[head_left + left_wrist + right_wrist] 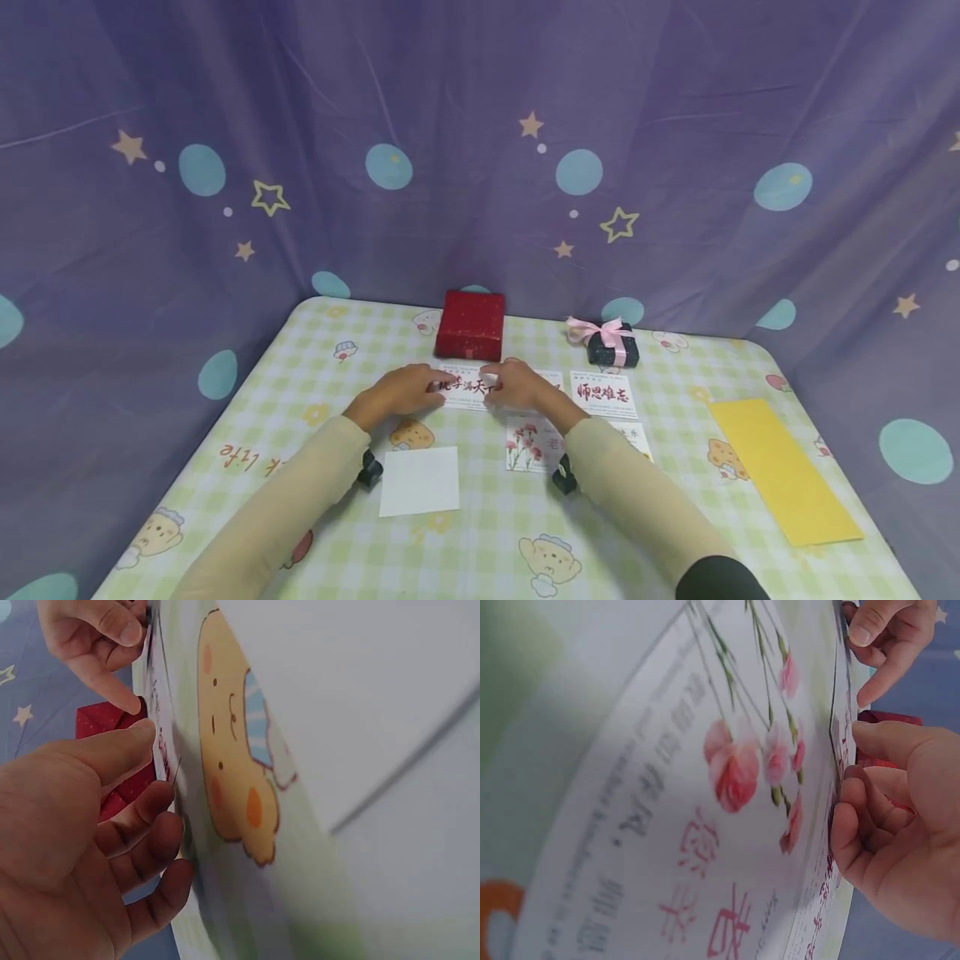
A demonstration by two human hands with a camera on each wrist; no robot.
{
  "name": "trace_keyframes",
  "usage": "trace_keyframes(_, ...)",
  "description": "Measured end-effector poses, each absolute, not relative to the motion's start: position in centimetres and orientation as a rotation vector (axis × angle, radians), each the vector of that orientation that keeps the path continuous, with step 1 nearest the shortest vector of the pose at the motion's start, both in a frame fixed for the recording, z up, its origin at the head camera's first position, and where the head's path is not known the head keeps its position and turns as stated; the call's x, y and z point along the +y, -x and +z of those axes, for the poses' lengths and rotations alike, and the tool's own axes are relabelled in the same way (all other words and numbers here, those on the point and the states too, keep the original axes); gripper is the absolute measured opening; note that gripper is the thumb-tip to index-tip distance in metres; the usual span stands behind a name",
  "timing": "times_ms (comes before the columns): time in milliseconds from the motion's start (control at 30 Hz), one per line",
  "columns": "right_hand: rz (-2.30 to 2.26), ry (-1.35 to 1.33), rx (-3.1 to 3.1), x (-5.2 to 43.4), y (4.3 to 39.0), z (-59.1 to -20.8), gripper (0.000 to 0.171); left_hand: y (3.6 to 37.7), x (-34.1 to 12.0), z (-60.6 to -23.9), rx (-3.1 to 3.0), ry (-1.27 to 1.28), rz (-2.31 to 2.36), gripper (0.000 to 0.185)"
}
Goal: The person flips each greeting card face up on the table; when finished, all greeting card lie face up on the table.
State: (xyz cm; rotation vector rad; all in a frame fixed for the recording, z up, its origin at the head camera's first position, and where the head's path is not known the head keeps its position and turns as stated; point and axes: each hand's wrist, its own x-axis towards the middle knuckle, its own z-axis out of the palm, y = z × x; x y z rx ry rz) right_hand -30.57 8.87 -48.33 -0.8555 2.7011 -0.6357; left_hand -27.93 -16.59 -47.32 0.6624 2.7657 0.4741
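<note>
A white card with red Chinese writing is flat or nearly flat at the middle of the table, just in front of a red box. At its left end, my left hand pinches the card's edge with thumb and fingers. My right hand grips the opposite end, its fingers bent. Both wrist views show the two hands facing each other across the card; its underside is hidden. Under my right wrist lies a flower card with pink carnations, partly covered in the head view.
More printed cards lie to the right, including a red-lettered card. A blank white square is nearer me. A dark gift box with a pink bow stands at the back. A yellow sheet lies right; a purple curtain hangs behind.
</note>
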Motion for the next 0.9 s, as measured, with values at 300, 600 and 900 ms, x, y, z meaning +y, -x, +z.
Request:
trace_keyframes(300,-0.714,0.995,2.628,8.6,28.7,-47.7,0.053,26.4,-19.4,-47.5,2.716,-0.684,0.682,0.034)
trace_keyframes(600,-0.714,1.048,2.553,7.5,26.2,-47.1,0.051,24.1,-21.9,-47.7,2.619,-0.802,0.776,0.033)
trace_keyframes(900,-0.745,1.064,2.459,6.6,24.0,-48.2,0.050,21.5,-23.5,-47.3,2.576,-0.814,0.799,0.045)
